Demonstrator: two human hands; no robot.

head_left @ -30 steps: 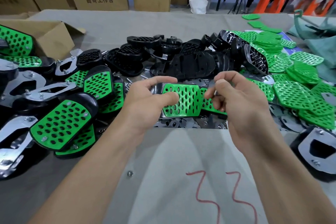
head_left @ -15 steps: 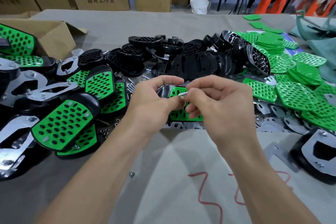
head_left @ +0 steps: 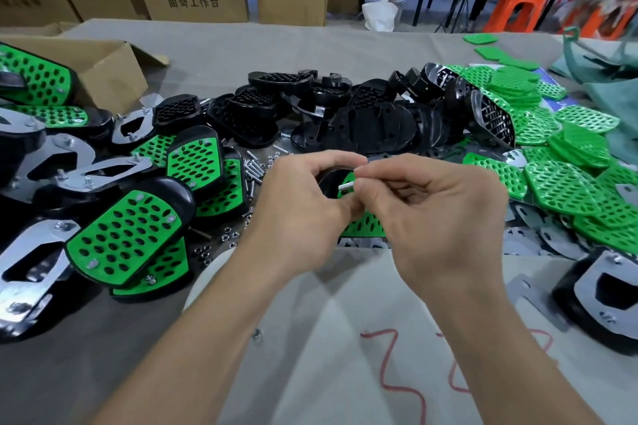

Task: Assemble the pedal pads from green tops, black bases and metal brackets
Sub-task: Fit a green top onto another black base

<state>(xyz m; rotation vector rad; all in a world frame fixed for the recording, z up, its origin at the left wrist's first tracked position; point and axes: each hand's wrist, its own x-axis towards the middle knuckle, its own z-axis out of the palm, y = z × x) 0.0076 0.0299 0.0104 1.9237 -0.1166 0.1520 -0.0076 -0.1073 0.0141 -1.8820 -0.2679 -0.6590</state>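
Your right hand (head_left: 431, 214) pinches the bolt (head_left: 346, 186) by its end while your left hand (head_left: 303, 207) grips the green top (head_left: 364, 228); miss the hole and it may drop among the loose screws (head_left: 254, 170).

Finished pads (head_left: 124, 238) pile at the left, a carton (head_left: 103, 69) behind them. Bases (head_left: 362, 121) heap at centre back — tops (head_left: 559, 183) to their right, brackets (head_left: 538, 238) before those. Loose screws (head_left: 253, 169) lie left of the half-built pad (head_left: 360, 228), a single screw (head_left: 347, 186) just above it.
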